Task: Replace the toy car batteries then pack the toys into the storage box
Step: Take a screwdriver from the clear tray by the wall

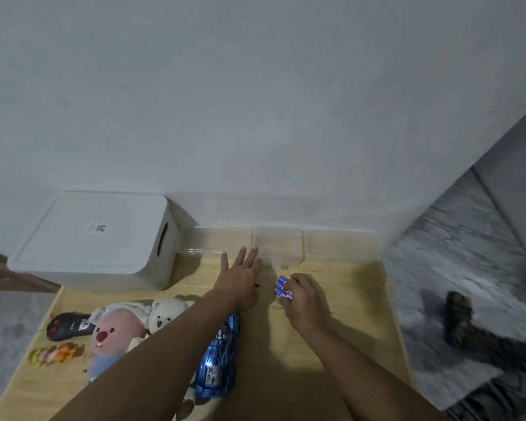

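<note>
A blue toy car [217, 366] lies on the wooden table [331, 344], partly under my left forearm. My right hand [304, 302] grips a blue pack of batteries [281, 286] just above the tabletop. My left hand [240, 278] reaches forward with straight fingers, its tips near a clear plastic container [278, 246] at the back. A white lidded storage box [94, 238] stands at the back left. A pink plush [113, 335], a white bear plush [166, 314], a black remote [70, 326] and a small figurine [53, 354] lie at the left.
More clear plastic boxes [340, 244] line the wall behind the table. A small dark object [257, 285] lies by my left hand. To the right of the table is a grey floor with a cat [468, 329] on it.
</note>
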The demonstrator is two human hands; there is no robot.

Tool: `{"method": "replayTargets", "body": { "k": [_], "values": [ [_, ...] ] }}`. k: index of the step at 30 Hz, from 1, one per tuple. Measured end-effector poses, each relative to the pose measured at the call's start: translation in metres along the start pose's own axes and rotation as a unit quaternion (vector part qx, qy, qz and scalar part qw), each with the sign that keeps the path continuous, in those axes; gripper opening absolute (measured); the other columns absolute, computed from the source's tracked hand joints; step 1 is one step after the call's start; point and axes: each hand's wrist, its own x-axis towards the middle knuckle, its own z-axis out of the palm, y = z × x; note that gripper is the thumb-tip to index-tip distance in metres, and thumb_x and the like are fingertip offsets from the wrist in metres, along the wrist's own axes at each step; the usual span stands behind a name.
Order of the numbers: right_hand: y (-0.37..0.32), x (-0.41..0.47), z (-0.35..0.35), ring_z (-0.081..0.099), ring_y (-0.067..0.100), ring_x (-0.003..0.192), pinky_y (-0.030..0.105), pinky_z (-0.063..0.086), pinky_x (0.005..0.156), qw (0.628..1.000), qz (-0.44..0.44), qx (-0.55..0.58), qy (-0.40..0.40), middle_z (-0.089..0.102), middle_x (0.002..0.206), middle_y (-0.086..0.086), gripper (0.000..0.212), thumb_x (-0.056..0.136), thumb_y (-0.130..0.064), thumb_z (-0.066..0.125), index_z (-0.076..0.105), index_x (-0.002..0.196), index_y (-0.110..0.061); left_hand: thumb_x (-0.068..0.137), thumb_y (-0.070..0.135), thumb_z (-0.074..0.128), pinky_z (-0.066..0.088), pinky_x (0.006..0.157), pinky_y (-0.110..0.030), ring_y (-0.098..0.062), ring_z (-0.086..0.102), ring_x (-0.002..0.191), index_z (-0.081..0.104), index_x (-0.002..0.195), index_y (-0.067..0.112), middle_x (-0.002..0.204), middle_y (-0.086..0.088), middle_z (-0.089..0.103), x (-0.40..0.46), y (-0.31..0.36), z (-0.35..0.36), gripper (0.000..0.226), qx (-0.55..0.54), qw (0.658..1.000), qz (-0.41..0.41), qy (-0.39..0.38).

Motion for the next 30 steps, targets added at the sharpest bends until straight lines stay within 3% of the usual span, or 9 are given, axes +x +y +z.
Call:
{"method": "replayTargets", "body": {
  "k": [7, 9, 12, 16, 20, 27, 30],
  "values": [
    [-0.005, -0.002, -0.006, 0.057, 0.027, 0.106, 0.029, 0.045, 0.082, 1.000, 0.005, 0.012, 0.010, 0.064, 0.107, 0.004, 0.031, 0.070, -0.020, 0.080, 0.069, 0.096, -0.008, 0.089, 0.015, 0.052, -0.001, 0.118, -0.055, -0.022, -0.008, 0.150, 0.015, 0.154, 0.015, 0.164, -0.003, -0.003, -0.005, -0.006, 0.004, 0.075, 0.011, 0.999, -0.010, 0.037],
    [-0.007, -0.002, -0.007, 0.057, 0.030, 0.102, 0.034, 0.047, 0.079, 1.000, 0.012, 0.027, 0.009, 0.065, 0.102, 0.007, 0.027, 0.070, -0.020, 0.080, 0.067, 0.090, -0.006, 0.088, 0.012, 0.052, 0.001, 0.119, -0.051, -0.021, -0.003, 0.150, 0.019, 0.153, 0.016, 0.163, -0.002, 0.005, -0.010, -0.010, 0.005, 0.073, -0.007, 0.998, -0.015, 0.061],
    [-0.009, -0.003, -0.007, 0.058, 0.031, 0.094, 0.034, 0.046, 0.070, 0.998, 0.003, 0.059, 0.019, 0.065, 0.096, 0.007, 0.022, 0.069, -0.015, 0.080, 0.065, 0.083, -0.007, 0.088, 0.014, 0.051, 0.010, 0.121, -0.041, -0.021, 0.014, 0.149, 0.032, 0.149, 0.016, 0.158, -0.001, 0.027, -0.022, -0.019, 0.007, 0.063, -0.046, 0.993, -0.026, 0.108],
    [-0.010, -0.005, -0.008, 0.057, 0.026, 0.099, 0.030, 0.043, 0.069, 0.995, 0.001, 0.102, 0.012, 0.065, 0.102, 0.004, 0.017, 0.072, -0.010, 0.077, 0.067, 0.085, -0.008, 0.085, 0.011, 0.051, 0.029, 0.112, -0.031, -0.023, 0.042, 0.133, 0.051, 0.138, 0.011, 0.141, -0.006, 0.053, -0.043, -0.031, 0.010, 0.052, -0.092, 0.981, -0.042, 0.168],
    [-0.010, -0.011, -0.008, 0.055, 0.025, 0.109, 0.038, 0.052, 0.079, 0.996, 0.002, 0.093, -0.015, 0.063, 0.111, 0.003, 0.020, 0.077, -0.015, 0.076, 0.067, 0.093, -0.009, 0.087, 0.011, 0.053, 0.037, 0.106, -0.030, -0.024, 0.050, 0.125, 0.058, 0.131, 0.008, 0.133, -0.008, 0.060, -0.065, -0.038, 0.019, 0.045, -0.115, 0.972, -0.077, 0.192],
    [-0.005, -0.026, -0.009, 0.059, 0.032, 0.098, 0.037, 0.051, 0.076, 0.998, -0.037, 0.046, -0.038, 0.064, 0.098, 0.008, 0.018, 0.072, -0.017, 0.080, 0.070, 0.085, -0.009, 0.085, 0.011, 0.054, 0.048, 0.092, -0.036, -0.027, 0.056, 0.108, 0.065, 0.122, 0.005, 0.116, -0.010, 0.069, -0.090, -0.029, 0.038, 0.039, -0.129, 0.962, -0.111, 0.215],
    [-0.006, -0.033, -0.013, 0.056, 0.026, 0.108, 0.031, 0.044, 0.083, 0.996, -0.056, 0.008, -0.074, 0.062, 0.109, 0.003, 0.016, 0.083, -0.024, 0.067, 0.071, 0.096, -0.015, 0.085, 0.010, 0.053, 0.048, 0.089, -0.036, -0.027, 0.056, 0.102, 0.067, 0.116, 0.005, 0.108, -0.010, 0.070, -0.096, -0.020, 0.044, 0.035, -0.135, 0.962, -0.114, 0.210]
  ]
}}
